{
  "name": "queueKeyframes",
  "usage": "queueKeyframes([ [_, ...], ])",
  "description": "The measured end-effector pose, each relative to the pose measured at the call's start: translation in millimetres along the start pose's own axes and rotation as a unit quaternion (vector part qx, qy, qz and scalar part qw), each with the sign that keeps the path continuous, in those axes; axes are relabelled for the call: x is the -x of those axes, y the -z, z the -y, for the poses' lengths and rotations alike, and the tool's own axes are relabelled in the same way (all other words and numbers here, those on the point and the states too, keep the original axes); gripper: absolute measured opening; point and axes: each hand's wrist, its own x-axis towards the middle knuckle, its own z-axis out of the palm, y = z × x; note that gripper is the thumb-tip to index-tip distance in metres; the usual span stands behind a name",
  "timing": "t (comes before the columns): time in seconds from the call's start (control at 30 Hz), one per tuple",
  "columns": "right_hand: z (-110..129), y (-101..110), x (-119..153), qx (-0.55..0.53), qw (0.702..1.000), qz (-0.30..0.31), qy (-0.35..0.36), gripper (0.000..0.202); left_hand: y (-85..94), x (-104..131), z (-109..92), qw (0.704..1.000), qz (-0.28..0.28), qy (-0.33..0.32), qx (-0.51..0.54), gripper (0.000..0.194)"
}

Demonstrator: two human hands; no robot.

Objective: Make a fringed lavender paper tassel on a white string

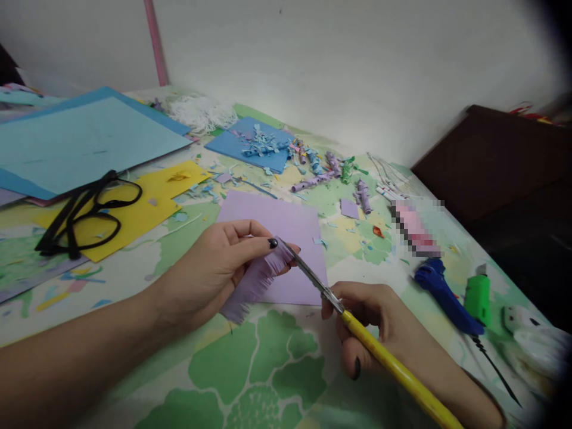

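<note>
Left hand point(218, 253): thumb and fingers pinch the upper end of a narrow, light-purple paper strip with one fringed edge point(257, 280). Strip hangs slanting from the fingertips, below and to the right of the palm, above a flat, light-purple rectangular paper sheet point(272, 208).

Right hand point(384, 313): fingers curled about a long, yellow-handled cutting tool with a narrow silver metal end point(379, 351), probably scissors seen edge-on. Tip reaches the strip right beside the left fingertips; whether the blades are parted cannot be told.

Progress on strip: close slits run along the edge from the free lower end up to near the tool tip. Judged mostly fringed. Any uncut remainder would be the short length at the left fingertips, partly covered, so amount left is uncertain. Strip not rolled at this point.

Other output: beyond the right hand, a small purple rolled-paper piece with ragged edges point(363, 196); farther off, beyond the left fingertips, pale-blue curled paper pieces point(263, 146) on a blue square sheet point(227, 143). These look already worked. Just nearer than the purple roll, a small, flat light-purple paper square point(349, 208) shows no visible slits.
</note>
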Motion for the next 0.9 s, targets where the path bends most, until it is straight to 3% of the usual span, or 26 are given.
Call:
queueKeyframes([
  [0.9, -1.2, -0.5, -0.7, 0.011, 1.0, -0.006, -0.01, 0.05, 0.3, 1.6, -0.8, 1.0, -0.005, 0.003, 0.008, 0.015],
])
